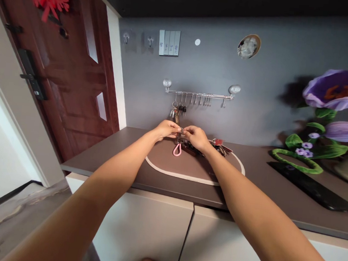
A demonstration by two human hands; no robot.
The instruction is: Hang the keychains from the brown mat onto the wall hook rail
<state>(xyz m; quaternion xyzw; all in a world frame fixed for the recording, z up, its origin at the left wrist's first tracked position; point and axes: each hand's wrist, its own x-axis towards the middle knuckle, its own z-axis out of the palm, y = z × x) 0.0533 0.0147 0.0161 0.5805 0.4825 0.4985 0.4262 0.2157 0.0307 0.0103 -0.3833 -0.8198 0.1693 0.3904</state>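
Observation:
Both my hands meet over an oval brown tray with a pale rim on the cabinet top. My left hand and my right hand pinch a small metal key ring between their fingertips. A pink loop hangs from the ring, just above the tray. More keys with a red tag lie in the tray behind my right hand. On the wall above, a metal hook rail carries a key bunch at its left end.
A dark brown countertop tops white cabinet doors. A wooden door stands at the left. A flat black object and purple artificial flowers sit at the right. Light switches are on the grey wall.

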